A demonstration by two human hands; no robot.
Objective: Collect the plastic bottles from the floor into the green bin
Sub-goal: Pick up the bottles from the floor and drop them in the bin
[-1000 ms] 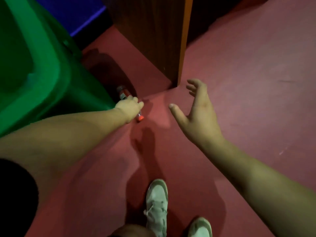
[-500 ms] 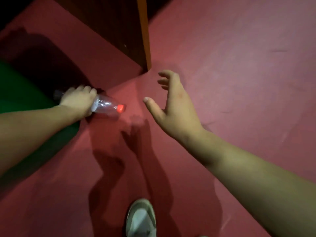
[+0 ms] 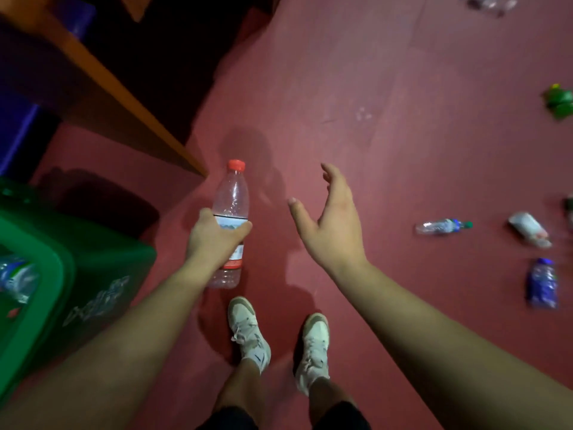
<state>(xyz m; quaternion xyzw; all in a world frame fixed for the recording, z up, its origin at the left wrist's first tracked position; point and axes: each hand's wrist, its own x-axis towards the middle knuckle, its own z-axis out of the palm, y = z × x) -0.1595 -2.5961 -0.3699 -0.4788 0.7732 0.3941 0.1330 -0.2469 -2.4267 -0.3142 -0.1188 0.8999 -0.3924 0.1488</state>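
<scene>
My left hand grips a clear plastic bottle with a red cap around its label, holding it upright above the red floor. The green bin stands at the lower left, with a bottle lying inside it. My right hand hovers open beside the held bottle, fingers spread, holding nothing. More bottles lie on the floor to the right: a clear one with a green cap, a blue one, a whitish one and a green one.
A wooden panel with an orange edge runs diagonally at the upper left, ending near the bin. My two white shoes stand just below the hands. More clear litter lies at the top right edge.
My left hand has lifted the red-capped bottle off the floor beside the bin and turned it upright. The view has pulled back, revealing the bin's opening and more bottles at right.
</scene>
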